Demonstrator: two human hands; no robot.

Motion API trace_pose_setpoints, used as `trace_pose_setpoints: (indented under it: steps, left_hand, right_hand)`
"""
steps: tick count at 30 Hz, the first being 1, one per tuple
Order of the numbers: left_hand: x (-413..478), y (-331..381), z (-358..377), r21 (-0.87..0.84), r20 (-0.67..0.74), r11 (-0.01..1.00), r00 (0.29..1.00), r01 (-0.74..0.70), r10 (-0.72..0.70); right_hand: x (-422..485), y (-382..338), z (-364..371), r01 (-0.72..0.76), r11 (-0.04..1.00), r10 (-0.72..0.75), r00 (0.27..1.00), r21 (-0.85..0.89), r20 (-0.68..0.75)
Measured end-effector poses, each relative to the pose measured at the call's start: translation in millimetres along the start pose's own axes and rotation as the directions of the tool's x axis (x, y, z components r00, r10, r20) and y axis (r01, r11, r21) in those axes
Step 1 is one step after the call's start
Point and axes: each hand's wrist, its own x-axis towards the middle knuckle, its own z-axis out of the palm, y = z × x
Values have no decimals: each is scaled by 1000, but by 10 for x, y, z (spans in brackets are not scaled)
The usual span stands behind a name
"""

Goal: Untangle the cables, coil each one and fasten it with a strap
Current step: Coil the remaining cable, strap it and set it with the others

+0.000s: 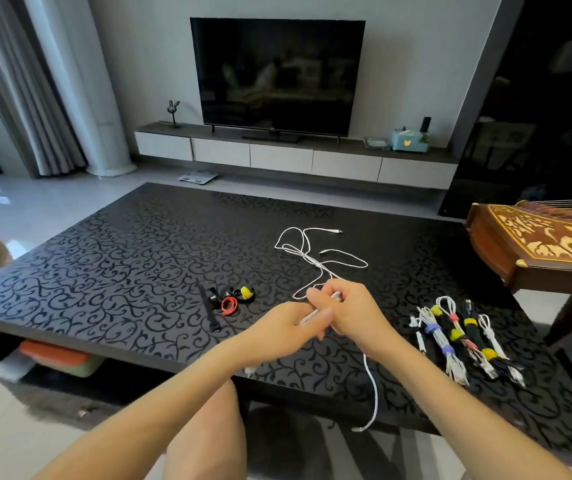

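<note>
White cable (313, 255) lies in a loose tangle on the table's mid-right, w/ two plug ends free on the far side. Can't tell how many separate cables make up the tangle. Strands run from it toward the person & into both hands, which are held just above the table near its front edge.

Right hand (347, 310) is curled round the strands, fingertips pinching them at the top. Left hand (286, 329) touches it, thumb pressed on a short white stretch, fingers curled under. The cable inside the two fists is hidden, so any coil there can't be made out. One tail drops from below the right hand & runs to the front edge, its plug end at or just past the edge. A small plug end shows under the left wrist, blurred.

Left of the hands is a small cluster of loose straps (230, 299) in black, red & yellow, w/ one black strip lying flat. Right of the hands is a row of coiled bundles (461, 337), white & black, each tied w/ coloured bands; they overlap, so the count is unclear.

All this sits on a black table (104, 265) w/ a scroll pattern. Beyond it are a TV (277, 74) on a low cabinet (277, 157) & a scale (197, 177) on the floor. A wooden stringed instrument (534, 247) at right is cut off by the frame edge. A box (56, 358) under the table is blurred.
</note>
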Motion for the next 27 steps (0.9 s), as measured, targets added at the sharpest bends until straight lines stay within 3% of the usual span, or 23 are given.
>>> trace_pose_setpoints:
  steps: [3,8,10,13,17,18,20,22,27]
  left_hand:
    - [-117,-190,30,-396,138,904,984,160,-113]
    - [-201,-616,-27,-658,263,699,955,279,-134]
    - [-193,-788,-146,-677,299,671,946,303,-126]
    - [-185,-944,-345,-620,268,706,938,344,-221]
    - [-124,-1159,-659,-550,-15,780,930,298,-366]
    - [-106,-1250,-747,-572,-110,773,909,274,-403]
    - [-85,-1423,-936,-651,-251,720,827,241,-503]
    - [-65,-1552,-1068,-702,-334,676,734,225,-591]
    - [-38,-1804,-1182,-736,-401,624,575,262,-713]
  right_hand:
    - [-12,101,201,-73,991,64,995,114,81]
    - [108,265,592,-143,976,137,990,166,44]
    - [185,298,743,-125,984,118,991,129,63]
    - [384,315,923,-124,989,114,986,79,121]
    - [800,459,1202,-362,906,337,931,219,143]
    - [886,516,1303,-361,925,351,931,119,102]
    - [1021,678,1537,-221,921,257,963,-321,75]
    - [1090,765,1759,-69,747,186,976,-661,109]
    - [1278,912,2148,-102,514,186,983,-852,-6]
